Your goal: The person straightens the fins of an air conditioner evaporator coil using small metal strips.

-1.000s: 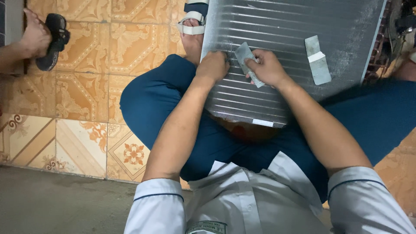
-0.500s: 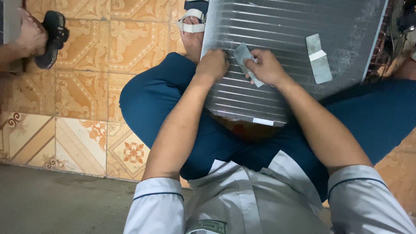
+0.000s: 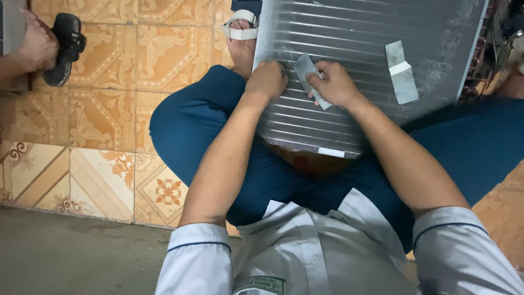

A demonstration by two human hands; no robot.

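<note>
A ribbed silver metal panel (image 3: 360, 33), like a finned coil, lies across my lap. My left hand (image 3: 267, 80) rests as a closed fist on its near left part. Beside it, my right hand (image 3: 334, 83) pinches a small grey strip (image 3: 307, 72) of tape or foil against the ribs. A second grey strip (image 3: 401, 71) with a white band lies flat on the panel further right.
I sit cross-legged in blue trousers on an orange patterned tile floor (image 3: 103, 109). My foot in a white sandal (image 3: 240, 30) shows beside the panel. Another person's foot (image 3: 35, 46) and a black sandal (image 3: 64, 46) are at the far left. Dark parts (image 3: 505, 33) sit at the right edge.
Both hands have stayed on the panel with only slight shifts; the right hand still holds the grey strip. The other person's foot at far left moved a little.
</note>
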